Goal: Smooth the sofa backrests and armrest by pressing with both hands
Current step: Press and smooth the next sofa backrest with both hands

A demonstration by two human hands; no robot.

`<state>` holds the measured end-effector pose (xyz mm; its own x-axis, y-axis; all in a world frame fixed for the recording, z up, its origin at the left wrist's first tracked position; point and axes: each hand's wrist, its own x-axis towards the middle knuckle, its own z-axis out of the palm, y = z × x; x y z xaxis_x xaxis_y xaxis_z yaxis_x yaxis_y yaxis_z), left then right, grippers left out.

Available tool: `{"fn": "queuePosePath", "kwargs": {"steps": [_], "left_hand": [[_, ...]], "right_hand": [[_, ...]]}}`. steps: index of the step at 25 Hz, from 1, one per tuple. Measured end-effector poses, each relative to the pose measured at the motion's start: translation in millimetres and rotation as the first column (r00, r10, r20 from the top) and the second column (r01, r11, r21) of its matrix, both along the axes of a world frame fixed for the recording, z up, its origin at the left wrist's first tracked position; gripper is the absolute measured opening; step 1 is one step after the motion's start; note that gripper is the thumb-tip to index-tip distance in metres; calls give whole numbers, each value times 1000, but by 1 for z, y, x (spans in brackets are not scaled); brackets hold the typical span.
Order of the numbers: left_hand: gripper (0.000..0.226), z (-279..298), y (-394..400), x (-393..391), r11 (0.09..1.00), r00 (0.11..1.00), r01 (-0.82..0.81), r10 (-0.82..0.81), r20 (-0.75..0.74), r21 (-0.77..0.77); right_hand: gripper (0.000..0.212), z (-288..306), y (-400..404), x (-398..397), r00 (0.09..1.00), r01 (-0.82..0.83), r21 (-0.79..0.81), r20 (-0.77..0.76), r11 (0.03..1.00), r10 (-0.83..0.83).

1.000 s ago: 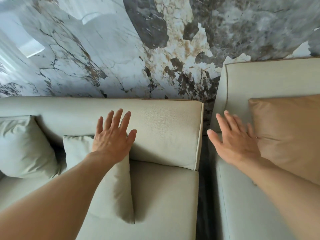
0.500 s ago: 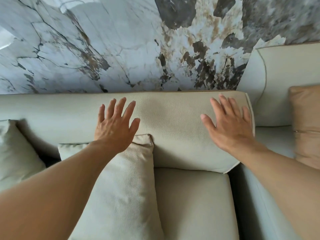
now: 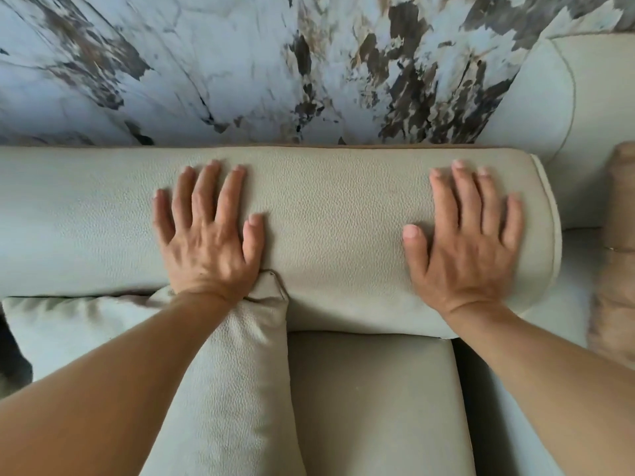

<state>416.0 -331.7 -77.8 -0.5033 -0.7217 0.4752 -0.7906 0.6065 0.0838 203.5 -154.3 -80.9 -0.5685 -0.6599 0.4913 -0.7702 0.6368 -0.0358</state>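
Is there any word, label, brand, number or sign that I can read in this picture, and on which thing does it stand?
None: no text shows on the backrest, the pale cushion, the seat, the marble wall or the tan cushion.
Both the left hand and the right hand are bare.

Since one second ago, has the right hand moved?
Yes. The right hand went left, off the neighbouring sofa section onto the backrest, near its piped end.
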Motion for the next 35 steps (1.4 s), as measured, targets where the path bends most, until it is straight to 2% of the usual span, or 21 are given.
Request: {"fn": "queuePosePath", "kwargs": {"steps": [14,35], "left_hand": [[62,-5,-24,-24,994,998,-56,52,-42,-92],[63,-11,-72,-68,988,991,-117,111,-71,-103]], "right_hand": [[67,-5,-32,-30,995,-40,-58,-97,998,34],[65,-12,-97,-87,986,-108,-106,-139,988,92]]}}
